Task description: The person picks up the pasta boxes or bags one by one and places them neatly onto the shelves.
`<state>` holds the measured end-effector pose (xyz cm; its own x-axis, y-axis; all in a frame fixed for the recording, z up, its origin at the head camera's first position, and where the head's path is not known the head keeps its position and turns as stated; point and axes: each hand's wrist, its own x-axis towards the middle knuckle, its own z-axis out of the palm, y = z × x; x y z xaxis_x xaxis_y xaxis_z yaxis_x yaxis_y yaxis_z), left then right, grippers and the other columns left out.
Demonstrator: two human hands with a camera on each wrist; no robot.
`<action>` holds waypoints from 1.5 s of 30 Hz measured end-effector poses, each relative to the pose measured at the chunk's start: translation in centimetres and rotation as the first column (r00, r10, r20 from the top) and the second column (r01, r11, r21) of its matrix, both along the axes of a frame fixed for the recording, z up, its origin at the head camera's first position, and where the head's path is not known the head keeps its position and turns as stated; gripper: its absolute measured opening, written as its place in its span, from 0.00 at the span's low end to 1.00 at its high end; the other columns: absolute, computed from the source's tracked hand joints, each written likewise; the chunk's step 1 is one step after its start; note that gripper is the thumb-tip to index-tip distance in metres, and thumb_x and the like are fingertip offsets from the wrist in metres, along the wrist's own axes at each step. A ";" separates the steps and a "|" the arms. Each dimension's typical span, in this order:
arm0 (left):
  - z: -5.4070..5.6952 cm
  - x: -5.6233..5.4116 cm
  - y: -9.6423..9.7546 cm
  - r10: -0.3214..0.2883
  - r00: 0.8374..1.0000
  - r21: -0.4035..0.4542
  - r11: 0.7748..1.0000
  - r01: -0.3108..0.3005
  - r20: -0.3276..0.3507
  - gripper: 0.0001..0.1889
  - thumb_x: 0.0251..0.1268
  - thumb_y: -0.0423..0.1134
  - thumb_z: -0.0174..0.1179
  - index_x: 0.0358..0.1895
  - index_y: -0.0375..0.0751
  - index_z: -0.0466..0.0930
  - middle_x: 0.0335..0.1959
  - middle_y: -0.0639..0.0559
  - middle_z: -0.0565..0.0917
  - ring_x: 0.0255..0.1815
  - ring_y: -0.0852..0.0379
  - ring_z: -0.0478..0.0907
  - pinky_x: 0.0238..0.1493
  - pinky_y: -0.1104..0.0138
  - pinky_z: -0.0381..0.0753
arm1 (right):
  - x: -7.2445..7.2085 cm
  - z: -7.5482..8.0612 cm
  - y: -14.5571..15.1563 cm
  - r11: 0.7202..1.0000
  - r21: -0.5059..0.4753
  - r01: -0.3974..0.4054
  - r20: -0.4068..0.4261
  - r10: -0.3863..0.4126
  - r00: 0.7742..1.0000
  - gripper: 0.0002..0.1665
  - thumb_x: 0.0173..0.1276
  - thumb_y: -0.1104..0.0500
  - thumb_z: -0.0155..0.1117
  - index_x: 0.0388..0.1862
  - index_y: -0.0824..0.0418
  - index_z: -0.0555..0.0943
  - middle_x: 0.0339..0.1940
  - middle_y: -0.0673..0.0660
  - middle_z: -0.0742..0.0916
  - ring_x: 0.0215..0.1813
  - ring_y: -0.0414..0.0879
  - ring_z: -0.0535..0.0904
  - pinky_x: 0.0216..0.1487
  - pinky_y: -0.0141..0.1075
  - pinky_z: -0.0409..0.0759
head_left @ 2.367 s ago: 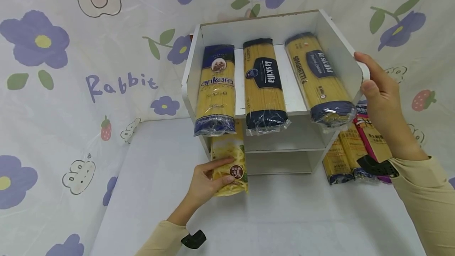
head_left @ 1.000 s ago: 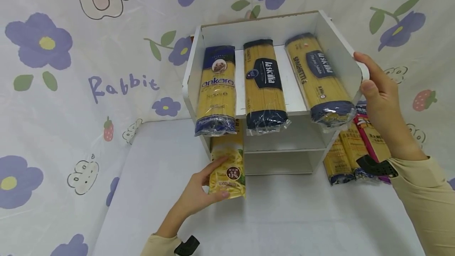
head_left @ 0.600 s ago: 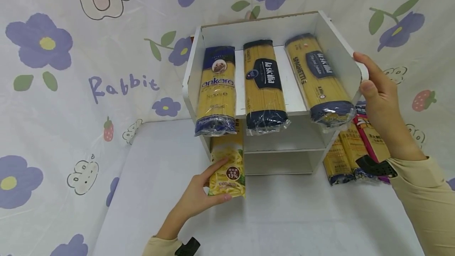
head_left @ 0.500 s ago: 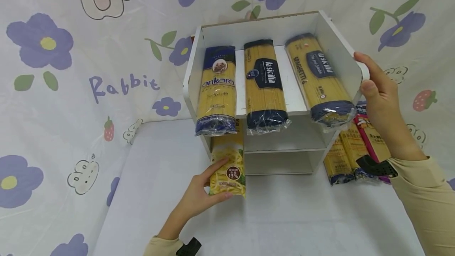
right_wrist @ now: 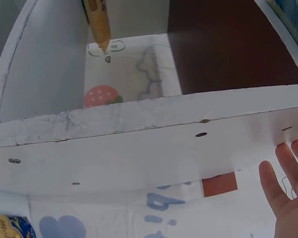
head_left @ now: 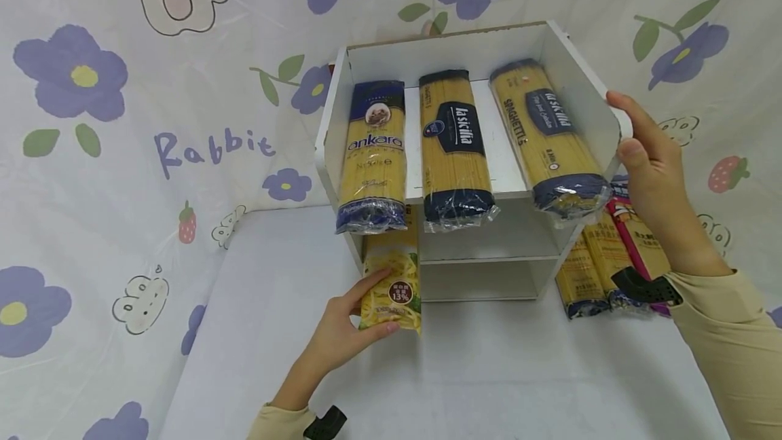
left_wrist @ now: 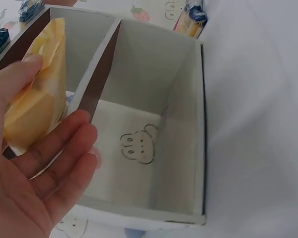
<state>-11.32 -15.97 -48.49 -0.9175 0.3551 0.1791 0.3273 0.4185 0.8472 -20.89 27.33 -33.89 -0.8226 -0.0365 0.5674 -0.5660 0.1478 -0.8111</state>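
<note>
My left hand [head_left: 342, 328] holds the front end of a yellow noodle packet [head_left: 392, 290], the thumb at its lower edge and a finger over its face. The packet reaches into the left part of the middle level of a white shelf unit [head_left: 489, 253]; its back end is hidden by the top shelf. In the left wrist view the packet [left_wrist: 49, 99] stands beside a divider board, lower fingers spread under it. My right hand [head_left: 656, 168] grips the rounded front edge of the unit's right side panel, thumb in front.
On the top shelf lie an Ankara spaghetti pack [head_left: 373, 155] and two La Sicilia spaghetti packs [head_left: 453, 155], their ends jutting over the front. Several pasta packs [head_left: 601, 263] rest on the white tabletop [head_left: 275, 277] right of the unit. A flower-printed cloth [head_left: 153, 87] hangs behind.
My left hand has shifted down to the packet's front end, and the packet has lately slid slightly deeper into the unit. The right hand keeps its hold on the side panel.
</note>
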 end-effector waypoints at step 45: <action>2.9 1.0 1.9 -0.732 0.657 0.468 0.651 0.597 0.180 0.29 0.78 0.44 0.51 0.75 0.35 0.59 0.70 0.30 0.69 0.71 0.57 0.72 0.71 0.63 0.72 | -0.1 -0.1 0.0 0.997 -0.050 -0.055 -0.023 0.054 0.998 0.37 0.71 0.43 0.62 0.74 0.55 0.67 0.69 0.57 0.77 0.57 0.45 0.77 0.51 0.20 0.80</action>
<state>-10.27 -14.09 -45.63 -0.4728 0.8673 0.1556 0.0749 -0.1364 0.9878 -20.94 27.35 -34.00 -0.8079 -0.0514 0.5871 -0.5894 0.0755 -0.8043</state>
